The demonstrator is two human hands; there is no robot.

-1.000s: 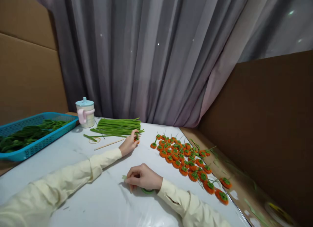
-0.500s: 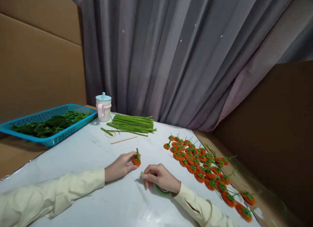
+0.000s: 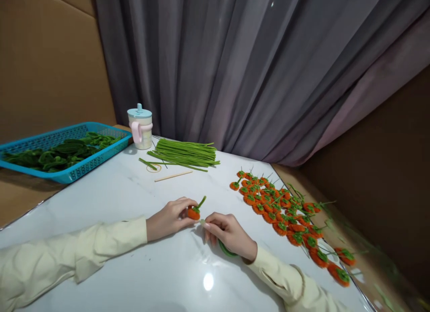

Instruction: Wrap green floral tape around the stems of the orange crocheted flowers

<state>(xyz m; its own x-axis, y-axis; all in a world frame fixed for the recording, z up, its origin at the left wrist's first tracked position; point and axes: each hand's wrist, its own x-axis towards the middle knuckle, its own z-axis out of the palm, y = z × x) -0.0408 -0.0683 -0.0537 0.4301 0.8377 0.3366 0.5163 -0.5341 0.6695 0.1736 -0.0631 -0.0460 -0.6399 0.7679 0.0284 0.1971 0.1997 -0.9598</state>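
My left hand is closed, pinching a small fuzzy orange persimmon with a green stem that leans to the right. Just right of it, my right hand pinches a short pale strip, its tip near the persimmon's underside; whether they touch I cannot tell. Partly hidden beneath the right hand lies a green ring-shaped roll, perhaps tape. Many similar orange persimmons with green tops and thin wires spread over the table's right side.
Behind my hands are a wooden stick, a rubber band and a bundle of green pipe cleaners. A lidded cup stands at the back left beside a blue basket of green pieces. Cardboard walls and a grey curtain enclose the table.
My view has tilted downward. The persimmon's stem has tipped from nearly upright to leaning right, and the pale strip in my right hand has come closer to the persimmon.
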